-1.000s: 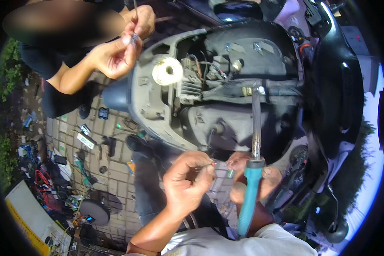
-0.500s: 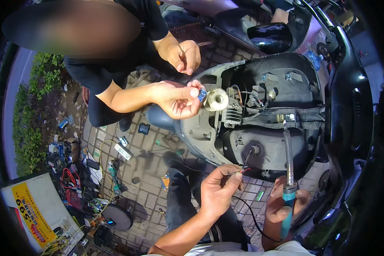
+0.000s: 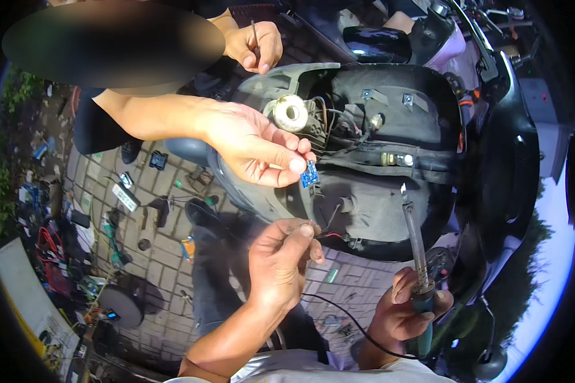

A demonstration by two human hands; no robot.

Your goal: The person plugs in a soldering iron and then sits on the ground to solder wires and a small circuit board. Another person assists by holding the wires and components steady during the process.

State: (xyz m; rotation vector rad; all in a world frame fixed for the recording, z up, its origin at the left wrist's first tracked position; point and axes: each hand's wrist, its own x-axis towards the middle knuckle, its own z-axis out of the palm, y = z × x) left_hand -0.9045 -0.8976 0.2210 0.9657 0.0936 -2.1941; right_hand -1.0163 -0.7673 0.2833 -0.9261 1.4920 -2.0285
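My left hand (image 3: 276, 258) pinches thin wires between thumb and fingers; a short red wire end (image 3: 332, 234) sticks out past the fingertips. My right hand (image 3: 399, 313) grips the teal handle of a soldering iron (image 3: 416, 242), its tip pointing up over the scooter body. A black cord (image 3: 348, 313) curves below both hands. Across from me, a co-worker's hand (image 3: 249, 147) holds a small blue circuit board (image 3: 310, 173) just above my left hand. The co-worker's other hand (image 3: 255, 48), farther back, holds a thin stick-like tool.
The opened dark scooter body (image 3: 370, 220) fills the middle, with a pale round spool (image 3: 291, 112) and loose wiring on it. A black panel (image 3: 501, 166) rises at the right. Tools and scraps lie on the paving (image 3: 166, 230), with a round dark disc (image 3: 120, 306) at lower left.
The co-worker's hand has brought the blue board down toward my left hand, and the other hand has drawn back. The camera's view has shifted; I still hold the wires and iron.
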